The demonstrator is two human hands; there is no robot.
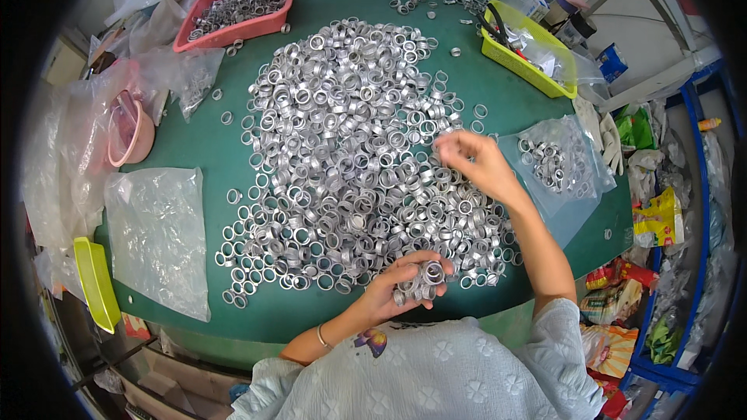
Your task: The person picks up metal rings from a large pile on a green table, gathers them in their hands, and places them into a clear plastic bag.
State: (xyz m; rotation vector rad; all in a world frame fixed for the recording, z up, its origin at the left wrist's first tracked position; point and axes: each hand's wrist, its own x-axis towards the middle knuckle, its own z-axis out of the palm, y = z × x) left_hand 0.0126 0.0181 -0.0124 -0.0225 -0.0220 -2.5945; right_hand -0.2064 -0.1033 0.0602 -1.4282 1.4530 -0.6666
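A wide heap of silvery metal rings (342,132) covers the middle of the green table (222,148). Near its front edge, my left hand (391,286) is cupped around several metal rings (422,281), palm up. My right hand (478,157) reaches over the right side of the heap, with thumb and forefinger bent toward each other. Whether a ring sits between those fingertips is too small to make out. Just right of that hand lies a clear plastic bag (572,187) with more rings inside.
A red basket (284,23) of small metal parts stands at the far left, a yellow-green basket (533,78) with bags at the far right. An empty clear bag (159,233) lies at left, near a pink container (140,140) and a narrow green tray (95,284). Blue shelving (700,210) borders the right.
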